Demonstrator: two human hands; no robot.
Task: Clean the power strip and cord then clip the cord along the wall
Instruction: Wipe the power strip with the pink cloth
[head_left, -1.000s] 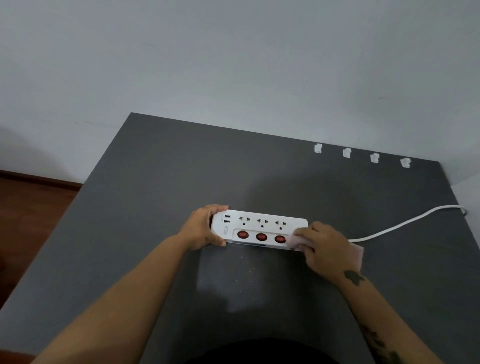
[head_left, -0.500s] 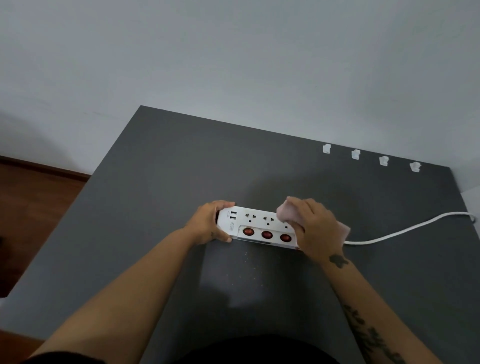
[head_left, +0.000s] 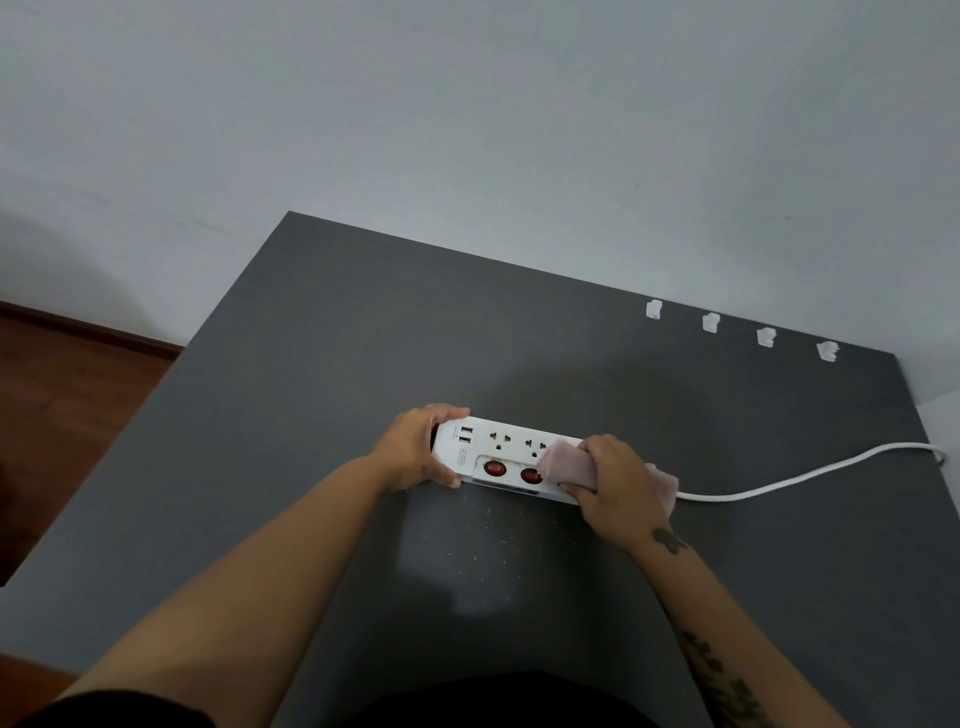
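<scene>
A white power strip (head_left: 485, 446) with red switches lies across the middle of the dark grey table (head_left: 311, 374). My left hand (head_left: 418, 447) grips its left end. My right hand (head_left: 615, 480) presses a pale pink cloth (head_left: 566, 464) onto the strip's right part, covering the third socket and switch. The white cord (head_left: 810, 474) runs from under that hand to the table's right edge. Several white cord clips (head_left: 710, 322) sit in a row at the back right of the table, by the wall.
Fine crumbs or dust specks (head_left: 488, 525) lie on the table just in front of the strip. The pale wall (head_left: 467, 130) stands behind the table. Brown wooden floor (head_left: 62, 405) shows past the left edge.
My right hand with the cloth has moved from the strip's right end up onto its top and leftward along it. My left hand has kept its hold on the left end.
</scene>
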